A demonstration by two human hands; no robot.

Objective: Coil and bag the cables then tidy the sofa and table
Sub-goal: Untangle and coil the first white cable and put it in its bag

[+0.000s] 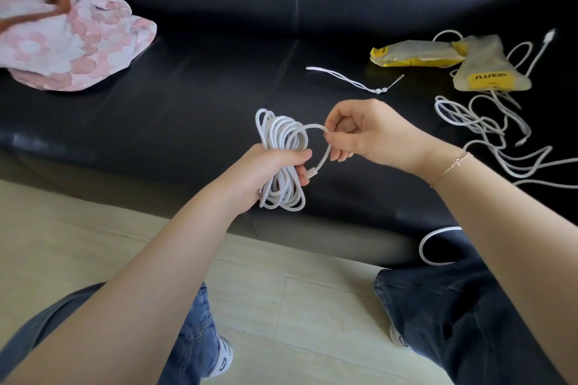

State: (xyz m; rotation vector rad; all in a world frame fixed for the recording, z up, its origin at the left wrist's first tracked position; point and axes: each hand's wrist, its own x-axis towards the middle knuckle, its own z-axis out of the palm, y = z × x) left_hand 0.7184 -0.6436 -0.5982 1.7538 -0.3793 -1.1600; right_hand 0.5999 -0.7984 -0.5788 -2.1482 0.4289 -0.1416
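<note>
A white cable coil (283,134) hangs over the black sofa seat (194,97), and my left hand (266,172) grips it round its middle. My right hand (366,131) pinches the cable's free end, which arcs from the coil to its fingertips; the plug sits near my left fingers. To the right lie two yellow-labelled plastic bags (488,69), a tangle of loose white cables (488,131) and a thin white strap (350,80).
A pink flowered cushion (72,44) with a brown strap lies at the sofa's left end. Another white cable loop (433,247) hangs over the sofa's front edge by my right knee. Pale wooden floor lies below.
</note>
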